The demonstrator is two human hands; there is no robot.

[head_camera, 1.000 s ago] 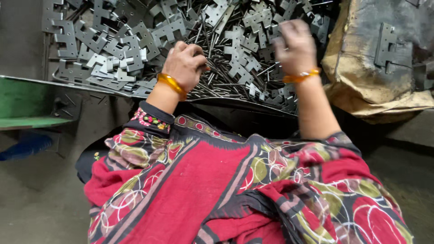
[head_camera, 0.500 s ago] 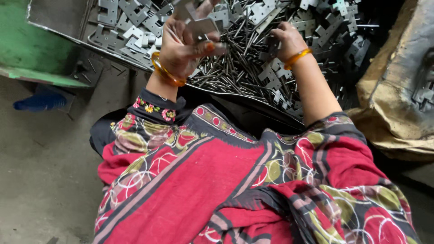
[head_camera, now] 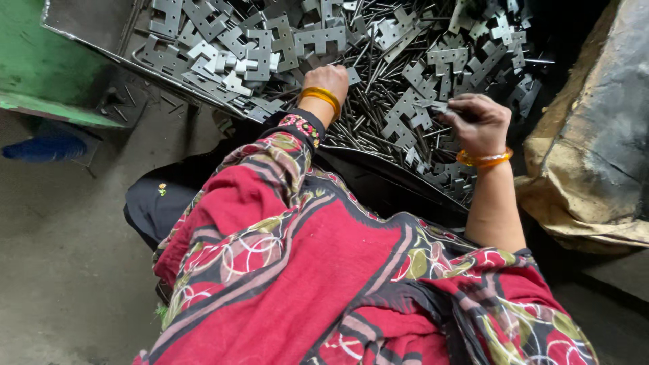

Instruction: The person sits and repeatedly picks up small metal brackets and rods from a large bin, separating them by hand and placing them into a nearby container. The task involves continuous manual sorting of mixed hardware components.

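Around the metal tray [head_camera: 81, 30], everything else keys off it. Biggest item off-tray: tan sack [head_camera: 595, 155], slumped just right of the tray's right end. Green bench [head_camera: 40, 74] touches the tray's left corner; a blue object [head_camera: 44, 147] lies on the floor below that corner.

Inside the tray: heap of stamped hinge plates [head_camera: 318, 40], grey sheet steel with notched edges, piled loose across the far half. Nearer half holds a bed of thin steel pins [head_camera: 378, 135], lying every which way.

Left hand [head_camera: 329, 80], mid-tray at the near edge of the plates: fingers curled tight into the pile; cannot tell what, if anything, is inside the fist. Right hand [head_camera: 476, 122], toward the tray's right end: fingers narrow, pinching one small hinge plate [head_camera: 433, 107] by its end, just above the heap.

Handling call: plates look stiff and light singly, edges probably sharp or burred, likely oily-slick. Best grip is across the flat faces near the middle, not on the notched edge. Pins will roll and slip; pinch mid-length.
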